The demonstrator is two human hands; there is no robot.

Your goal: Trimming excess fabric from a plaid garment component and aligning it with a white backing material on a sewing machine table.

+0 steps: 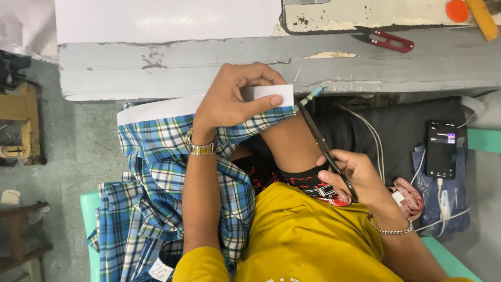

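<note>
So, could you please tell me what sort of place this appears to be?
Probably a tailoring or garment workshop: the right hand holds scissors at blue plaid fabric, red thread snips lie on the worn workbench.

The scissors (326, 151) handles sit hidden inside the right hand (355, 177) — plaid fabric (151, 183) runs off the bottom edge.

Two hands show, the left hand (229, 99) and the right hand (355, 177), each with one band at the wrist: one metal wristwatch (200, 148) and one chain bracelet (391, 230). One pair of long scissors (323, 149), one small red-handled thread snip (389, 40) on the tabletop (172, 68). One blue checked shirt (151, 193), one white paper strip (271, 94). One phone (441, 149), one orange round cap (457, 10), one yellow ruler (482, 18), one pink measuring tape (409, 196)
</note>
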